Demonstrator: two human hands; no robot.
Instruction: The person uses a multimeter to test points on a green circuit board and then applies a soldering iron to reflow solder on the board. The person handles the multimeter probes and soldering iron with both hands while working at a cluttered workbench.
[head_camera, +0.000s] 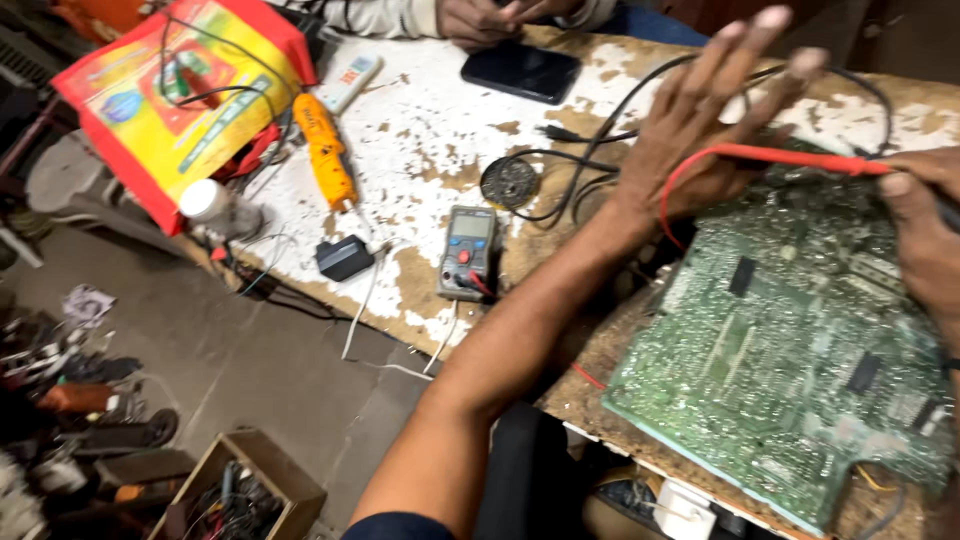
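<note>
Item, nearest: green circuit board (790, 360), solder side up, propped at the bench (420, 140) edge so its joints face the worker. Just above the board's upper edge, the left hand (700, 130), fingers spread wide, pins a red probe lead (770, 157), seemingly to keep slack off the board. At the board's upper right corner, the right hand (925, 235) is closed on what looks like a probe; its tip is out of view. Left of the board: grey multimeter (468, 252), display facing the worker for reading. Farther left: orange tool (325, 150), black adapter (344, 257). Beyond the board: a dark phone (521, 70) under another person's hands (490, 18).
</note>
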